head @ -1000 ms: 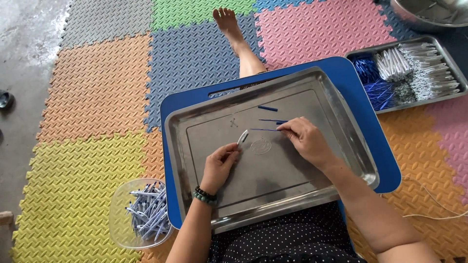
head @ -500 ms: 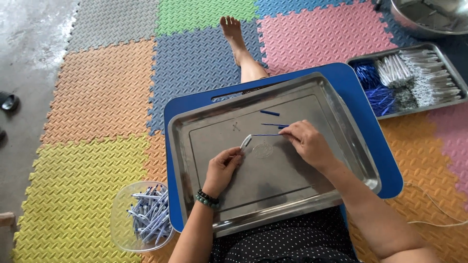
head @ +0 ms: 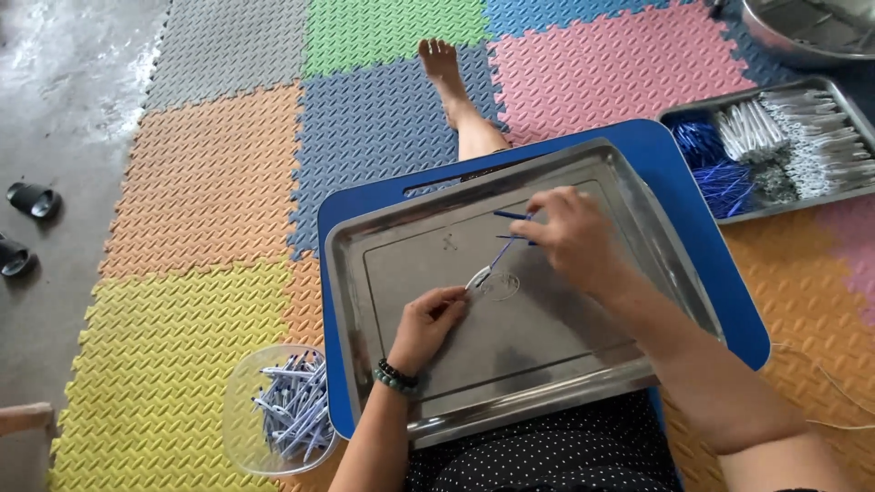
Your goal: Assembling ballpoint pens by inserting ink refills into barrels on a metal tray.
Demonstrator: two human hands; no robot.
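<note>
While the person is sitting on the colourful foam puzzle mat floor (head: 210,182), a blue plastic lap board (head: 720,301) is lying over the legs and is carrying a large shiny steel tray (head: 547,364), smooth and slippery. The right hand (head: 570,237) is pinching a thin blue refill rod (head: 499,260) with closed fingers; the left hand (head: 428,323) is gripping the small white pen barrel (head: 478,278) at its end, above the middle of the tray. I think the thin rod could bend or miss the narrow opening if the hands are shaking. Two loose blue rods (head: 510,216) could be rolling away on the smooth metal. A clear plastic bowl of finished pens (head: 283,410) is standing beside the left arm.
</note>
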